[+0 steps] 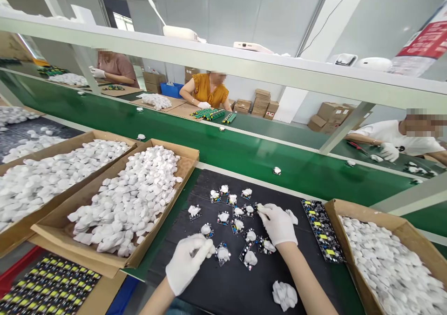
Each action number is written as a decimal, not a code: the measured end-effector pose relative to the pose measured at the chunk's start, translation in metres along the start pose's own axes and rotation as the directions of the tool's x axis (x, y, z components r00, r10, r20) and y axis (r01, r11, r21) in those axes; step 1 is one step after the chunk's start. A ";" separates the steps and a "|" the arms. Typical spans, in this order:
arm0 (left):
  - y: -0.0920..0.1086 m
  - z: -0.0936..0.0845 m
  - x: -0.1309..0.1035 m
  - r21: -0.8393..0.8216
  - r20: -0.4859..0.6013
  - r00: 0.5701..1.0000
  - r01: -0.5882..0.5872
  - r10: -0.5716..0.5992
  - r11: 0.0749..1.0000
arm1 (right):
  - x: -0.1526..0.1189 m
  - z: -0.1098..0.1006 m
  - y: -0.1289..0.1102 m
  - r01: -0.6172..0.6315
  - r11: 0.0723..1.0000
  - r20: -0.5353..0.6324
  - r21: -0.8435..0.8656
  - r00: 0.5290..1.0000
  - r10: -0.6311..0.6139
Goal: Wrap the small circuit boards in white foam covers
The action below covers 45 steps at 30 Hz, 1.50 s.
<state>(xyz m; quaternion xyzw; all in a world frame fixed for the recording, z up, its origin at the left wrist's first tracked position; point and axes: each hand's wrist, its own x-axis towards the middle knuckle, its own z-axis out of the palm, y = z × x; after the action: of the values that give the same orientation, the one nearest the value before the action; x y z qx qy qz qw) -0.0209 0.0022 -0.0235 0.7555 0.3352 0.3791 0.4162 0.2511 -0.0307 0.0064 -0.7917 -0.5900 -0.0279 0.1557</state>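
Observation:
Both my hands wear white gloves over a black mat (pixel 206 289). My left hand (pixel 188 260) is closed, its thumb and fingertips pressed together beside a small circuit board with a white lump (pixel 222 253); what it pinches is too small to name. Higher up and to the right, my right hand (pixel 277 224) has its fingertips together at a small board (pixel 257 207), partly hidden by the glove. Several small boards topped with white lumps (pixel 250 258) lie between and above the hands. A larger white clump (pixel 284 296) rests near the mat's front edge.
Cardboard trays of white lumps stand left (pixel 188 154) and right (pixel 333 208). A joined board panel (pixel 321 231) lies right of the mat; more panels (pixel 49 284) are lower left. Beyond runs a green conveyor (pixel 244 154) carrying small boards. Three people sit behind the shelf frame.

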 end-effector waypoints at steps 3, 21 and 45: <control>0.000 0.001 0.000 0.032 0.025 1.000 0.013 -0.014 0.999 | -0.002 -0.005 0.000 0.015 0.999 0.019 0.041 1.000 -0.016; 0.005 0.001 -0.004 0.193 0.052 0.990 -0.142 0.134 0.971 | -0.093 -0.049 0.040 -0.183 0.832 -0.013 0.523 0.975 0.223; 0.074 0.112 -0.022 0.130 0.458 0.880 -0.208 0.128 0.969 | -0.167 -0.027 -0.005 -0.198 0.698 0.013 0.688 0.965 0.261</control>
<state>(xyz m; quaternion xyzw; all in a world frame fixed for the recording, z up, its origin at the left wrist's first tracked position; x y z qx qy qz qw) 0.0781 -0.0892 -0.0056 0.8822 0.1958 0.1993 0.3791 0.1996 -0.1913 -0.0046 -0.7438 -0.4481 0.1767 0.4634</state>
